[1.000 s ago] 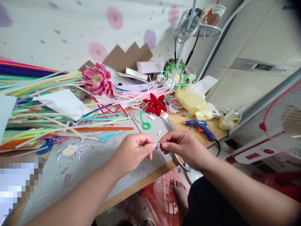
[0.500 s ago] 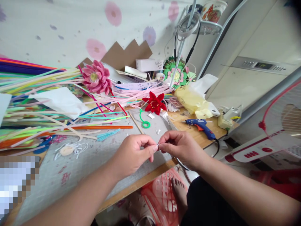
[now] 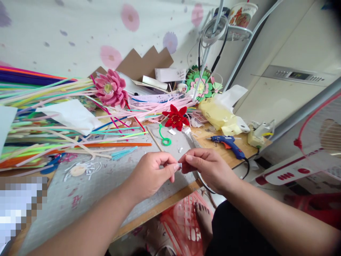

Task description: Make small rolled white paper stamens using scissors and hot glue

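Over the front part of the grey mat [image 3: 106,199], my left hand [image 3: 157,174] pinches a small whitish piece [image 3: 180,165] between thumb and fingertips. It looks like a scrap of paper or tape, too small to name surely. My right hand [image 3: 205,165] is right beside it, its fingers curled and its thumb laid against the index finger. Those fingertips meet the scrap's right edge; whether they grip anything is hidden. Just beyond my hands lie a green pipe cleaner [image 3: 166,141] with a coiled end, a thin stick [image 3: 155,138] and a red pipe-cleaner flower [image 3: 176,118].
Bundles of coloured pipe cleaners [image 3: 53,128] cover the left and back. A pink flower [image 3: 110,88] stands among them. To the right lie a blue glue gun [image 3: 229,145], a yellow plastic bag [image 3: 218,113] and a power strip [image 3: 257,137]. A fan [image 3: 319,142] stands at far right.
My right thumb has slid up and back from the left fingertips, so more of the whitish scrap shows. My left hand keeps its pinch. The view has shifted slightly.
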Available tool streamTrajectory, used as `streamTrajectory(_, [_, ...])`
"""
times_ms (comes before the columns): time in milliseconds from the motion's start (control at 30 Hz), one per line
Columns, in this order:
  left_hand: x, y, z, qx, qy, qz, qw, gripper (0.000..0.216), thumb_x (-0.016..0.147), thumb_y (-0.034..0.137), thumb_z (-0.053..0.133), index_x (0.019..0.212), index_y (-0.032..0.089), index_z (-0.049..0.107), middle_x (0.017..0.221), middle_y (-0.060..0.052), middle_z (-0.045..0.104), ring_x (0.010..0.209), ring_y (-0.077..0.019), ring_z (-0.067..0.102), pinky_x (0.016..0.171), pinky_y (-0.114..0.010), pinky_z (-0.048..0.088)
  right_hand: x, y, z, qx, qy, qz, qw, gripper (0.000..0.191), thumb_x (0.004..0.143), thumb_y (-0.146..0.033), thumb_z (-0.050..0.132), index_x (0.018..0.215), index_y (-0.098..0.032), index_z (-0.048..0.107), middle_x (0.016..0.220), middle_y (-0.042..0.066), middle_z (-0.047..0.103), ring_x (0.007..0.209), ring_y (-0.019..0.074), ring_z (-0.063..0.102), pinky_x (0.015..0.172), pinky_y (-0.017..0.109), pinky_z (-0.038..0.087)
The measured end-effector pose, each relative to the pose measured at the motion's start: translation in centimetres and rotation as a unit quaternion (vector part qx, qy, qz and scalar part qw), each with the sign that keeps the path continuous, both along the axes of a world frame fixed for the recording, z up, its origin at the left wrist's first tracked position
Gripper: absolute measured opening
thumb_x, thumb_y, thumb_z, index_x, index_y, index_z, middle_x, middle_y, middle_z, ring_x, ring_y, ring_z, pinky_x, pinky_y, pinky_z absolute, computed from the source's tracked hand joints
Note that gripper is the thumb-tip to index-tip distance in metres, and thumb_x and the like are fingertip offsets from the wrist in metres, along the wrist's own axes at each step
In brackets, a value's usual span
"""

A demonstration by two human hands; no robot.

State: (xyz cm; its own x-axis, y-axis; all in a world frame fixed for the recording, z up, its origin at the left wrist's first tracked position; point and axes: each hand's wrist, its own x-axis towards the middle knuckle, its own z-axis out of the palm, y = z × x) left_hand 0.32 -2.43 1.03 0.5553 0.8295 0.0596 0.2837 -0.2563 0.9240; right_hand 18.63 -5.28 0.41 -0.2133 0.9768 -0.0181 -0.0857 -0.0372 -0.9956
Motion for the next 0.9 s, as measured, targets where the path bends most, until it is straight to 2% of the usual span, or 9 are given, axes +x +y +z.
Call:
streamTrajectory(100, [0.0,0.0,0.1,-0.008,0.000,-0.003,1.000,0.025,0.079,0.023,0.053,0.055,0.018,0.057,0.054,0.004,0.058,0.056,-0.0110,0.051,0.061,-0.024,0.038,-0.1,0.0,0.2,0.013,-0.021,0.002,1.000,0.020,0.076,-0.034,0.068,0.074,-0.015,0.066,0.065,0.000,0.062,0.060,0.0098,0.056,0.060,0.023,0.045])
streamTrajectory(300, [0.2,0.0,0.1,-0.015,0.003,0.001,1.000,0.025,0.078,0.022,0.053,0.054,0.018,0.058,0.053,0.004,0.059,0.056,-0.0112,0.052,0.061,-0.024,0.038,-0.6,-0.1,0.6,0.063,-0.146,-0.035,0.987,0.012,0.072,-0.026,0.069,0.070,-0.016,0.064,0.064,0.000,0.061,0.060,0.0106,0.055,0.058,0.023,0.043])
streamTrajectory(633, [0.1,-0.1,0.2,0.001,0.000,-0.007,1.000,0.023,0.078,0.021,0.052,0.057,0.018,0.059,0.056,0.003,0.062,0.059,-0.0118,0.054,0.062,-0.024,0.040,-1.0,-0.2,0.4,0.096,-0.165,-0.055,0.980,0.015,0.073,-0.030,0.066,0.069,-0.017,0.059,0.064,0.000,0.058,0.061,0.0128,0.054,0.057,0.026,0.043])
streamTrajectory(733, [0.2,-0.1,0.2,0.003,0.007,-0.005,1.000,0.024,0.079,0.021,0.051,0.057,0.018,0.060,0.056,0.003,0.062,0.058,-0.0119,0.053,0.061,-0.024,0.040,-1.2,-0.1,0.2,0.070,-0.128,-0.068,0.987,0.017,0.075,-0.031,0.065,0.068,-0.017,0.058,0.062,-0.001,0.057,0.057,0.0115,0.054,0.057,0.025,0.044])
streamTrajectory(833, [0.2,-0.1,0.3,-0.004,0.003,-0.003,1.000,0.023,0.078,0.021,0.053,0.056,0.018,0.060,0.055,0.003,0.062,0.057,-0.0115,0.053,0.062,-0.024,0.040,-0.9,0.3,0.1,0.022,-0.017,-0.082,0.996,0.022,0.075,-0.035,0.067,0.068,-0.016,0.058,0.058,-0.003,0.056,0.053,0.0098,0.054,0.055,0.025,0.047])
streamTrajectory(900, [0.2,0.0,0.2,-0.017,-0.009,-0.003,1.000,0.023,0.078,0.021,0.054,0.056,0.018,0.059,0.053,0.003,0.061,0.056,-0.0113,0.053,0.063,-0.024,0.040,-0.6,0.4,0.0,-0.001,0.044,-0.059,0.997,0.022,0.073,-0.036,0.070,0.072,-0.015,0.062,0.061,-0.002,0.058,0.055,0.0100,0.056,0.056,0.025,0.050])
